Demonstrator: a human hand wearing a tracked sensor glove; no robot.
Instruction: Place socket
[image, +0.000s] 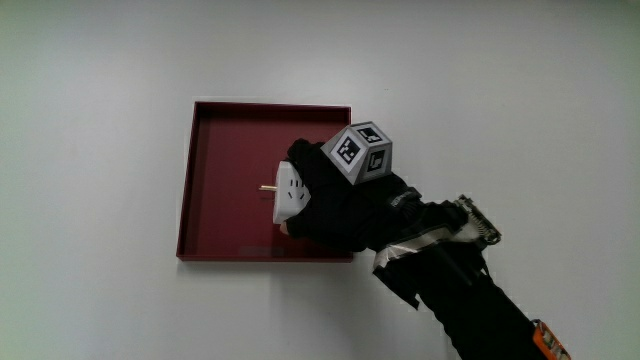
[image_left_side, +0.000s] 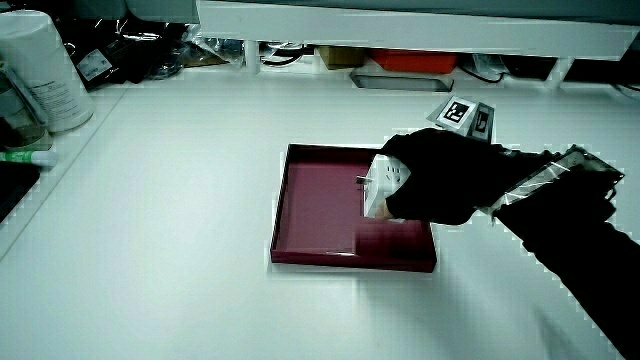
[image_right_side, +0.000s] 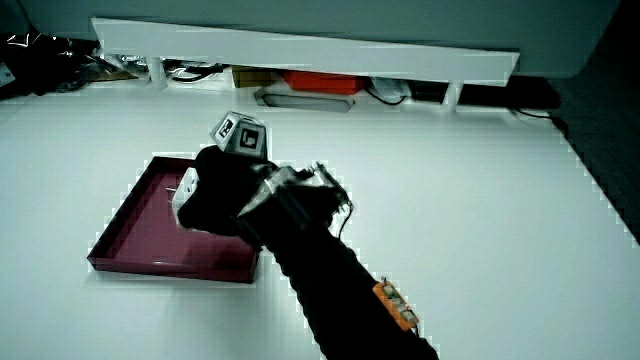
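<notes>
A white socket with a thin metal pin sticking out of it is held over the dark red square tray on the white table. The gloved hand is curled around the socket, covering most of it; only its pale face shows. The same socket and hand appear over the tray in both side views, socket in the hand above the tray. The patterned cube sits on the back of the hand. Whether the socket touches the tray floor I cannot tell.
A low white partition runs along the table's edge farthest from the person, with cables and boxes under it. In a side view, a white canister stands at the table's corner.
</notes>
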